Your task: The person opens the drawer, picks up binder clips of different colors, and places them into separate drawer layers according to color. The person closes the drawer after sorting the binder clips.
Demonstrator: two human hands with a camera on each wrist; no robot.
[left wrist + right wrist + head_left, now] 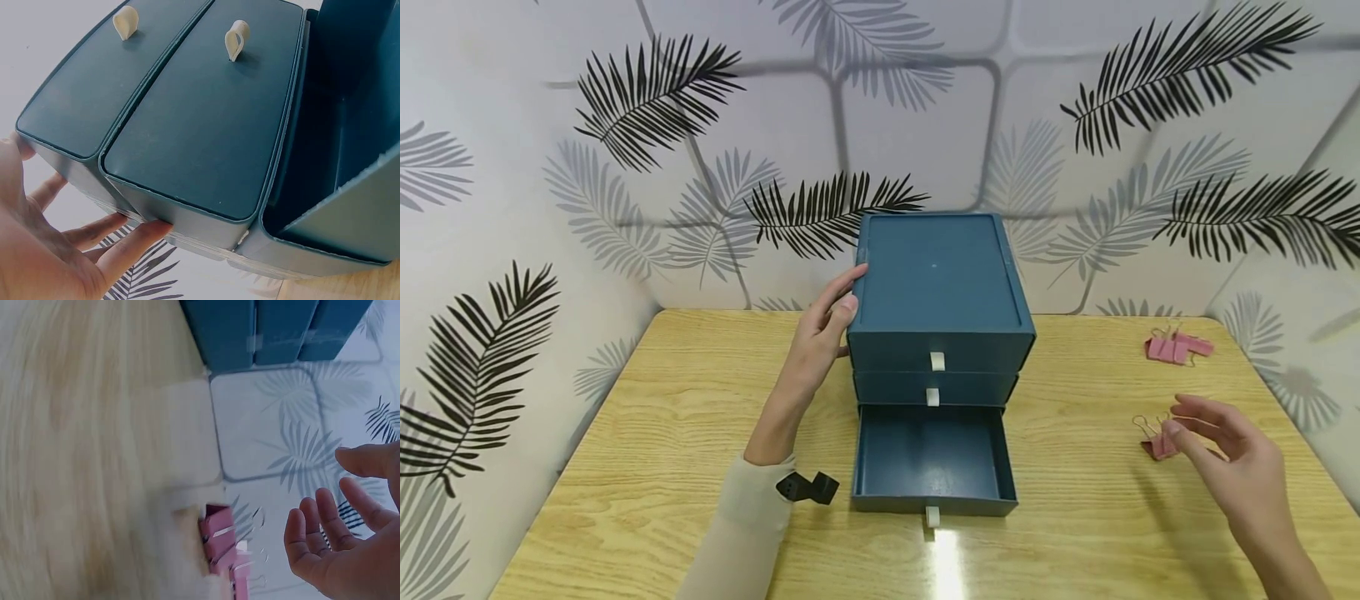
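Observation:
A dark blue drawer cabinet (936,275) stands on the table, its bottom drawer (932,467) pulled out with a bare floor inside. Against the cabinet's left side rests my left hand (823,333); in the left wrist view its spread fingertips touch the side wall below the closed drawer fronts (206,119). My right hand (1236,458) hovers at a pink binder clip (1162,446) on the right of the table. In the right wrist view, that hand (350,531) has thumb and fingers apart, holding nothing, with pink binder clips (219,540) beside it.
More pink binder clips (1176,346) lie farther back on the right. The wooden table (647,433) meets a leaf-patterned backdrop (917,125) behind the cabinet. Pale pull tabs (937,361) stick out from the drawer fronts.

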